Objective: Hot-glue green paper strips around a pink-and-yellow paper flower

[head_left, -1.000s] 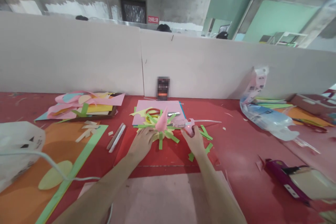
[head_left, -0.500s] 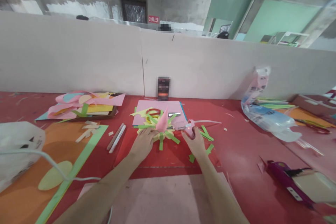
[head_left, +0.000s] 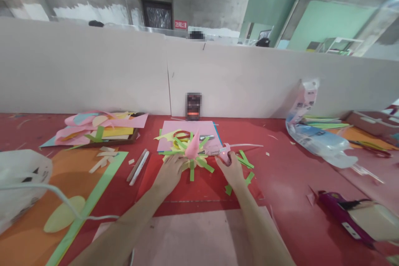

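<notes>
A pink paper cone [head_left: 192, 146] stands upright in the middle of a paper flower [head_left: 203, 162] with pale yellow petals and green strips spreading outward. My left hand [head_left: 170, 171] grips the flower's left side, its fingers close to the foot of the cone and partly hidden. In my right hand [head_left: 233, 171] is a pink hot glue gun [head_left: 224, 153]. Its nozzle points left at the flower, close to the cone's base; whether it touches cannot be made out. A red sheet [head_left: 174, 189] lies beneath.
Behind the flower lie scissors [head_left: 181, 134] and a pink sheet [head_left: 170, 128]. Loose green strips [head_left: 246, 159] are right of the glue gun. Two pens [head_left: 139, 168] and paper scraps [head_left: 102, 125] lie left; a plastic bag [head_left: 324, 139] and purple power strip [head_left: 346, 218] lie right.
The whole view has shifted slightly. Both hands, the flower and the glue gun keep nearly the same places relative to one another.
</notes>
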Motion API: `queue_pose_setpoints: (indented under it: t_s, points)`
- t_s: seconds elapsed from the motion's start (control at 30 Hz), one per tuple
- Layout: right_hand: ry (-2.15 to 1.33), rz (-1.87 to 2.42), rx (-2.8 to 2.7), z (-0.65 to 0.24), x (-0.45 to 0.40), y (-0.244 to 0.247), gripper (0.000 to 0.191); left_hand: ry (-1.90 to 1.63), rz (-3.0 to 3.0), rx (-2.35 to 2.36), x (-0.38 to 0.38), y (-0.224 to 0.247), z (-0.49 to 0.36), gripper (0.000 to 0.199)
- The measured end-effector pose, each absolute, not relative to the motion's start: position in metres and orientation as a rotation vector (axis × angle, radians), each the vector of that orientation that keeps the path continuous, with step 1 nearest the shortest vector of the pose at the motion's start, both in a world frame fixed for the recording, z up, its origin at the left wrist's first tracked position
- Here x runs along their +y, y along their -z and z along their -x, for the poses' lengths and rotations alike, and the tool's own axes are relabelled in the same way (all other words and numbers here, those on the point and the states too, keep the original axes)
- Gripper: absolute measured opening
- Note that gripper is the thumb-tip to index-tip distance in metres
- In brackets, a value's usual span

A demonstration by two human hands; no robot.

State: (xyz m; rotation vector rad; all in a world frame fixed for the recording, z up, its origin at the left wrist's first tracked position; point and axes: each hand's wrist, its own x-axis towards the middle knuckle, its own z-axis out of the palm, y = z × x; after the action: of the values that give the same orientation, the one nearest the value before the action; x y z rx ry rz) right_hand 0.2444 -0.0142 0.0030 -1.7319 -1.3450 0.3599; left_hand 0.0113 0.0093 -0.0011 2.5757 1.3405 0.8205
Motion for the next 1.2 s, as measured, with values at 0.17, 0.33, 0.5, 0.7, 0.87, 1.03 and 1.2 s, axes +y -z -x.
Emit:
queue_pose_setpoints:
  t_s: [0.17,0.33,0.5,0.7,0.87,1.03,1.2]
  points:
    - [-0.324,1.696,-1.361,-0.244,-0.012,-0.001,0.035,-0.807,-2.582,1.355,0.012,0.001,-0.011,0.028]
    - [-0.304,1.745,-1.349,-0.247,-0.008,0.001,0.035,-0.788,-2.555,1.381,0.013,0.002,-0.010,0.033]
    - [-0.276,1.848,-1.427,-0.256,-0.010,-0.005,0.037,-0.757,-2.586,1.344,0.010,-0.004,-0.012,0.034]
    - [-0.111,1.992,-1.462,-0.263,-0.016,-0.019,0.038,-0.736,-2.685,1.273,0.009,-0.007,-0.016,0.027]
    - [0.007,1.956,-1.389,-0.262,-0.019,-0.024,0.040,-0.891,-2.518,1.484,0.008,-0.010,-0.018,0.015]
    - [-0.089,1.904,-1.239,-0.264,-0.018,-0.023,0.045,-1.154,-2.326,1.507,0.022,-0.050,-0.032,0.013]
    - [-0.165,1.967,-1.102,-0.266,-0.017,-0.024,0.047,-1.263,-2.253,1.538,0.045,-0.091,-0.058,0.017]
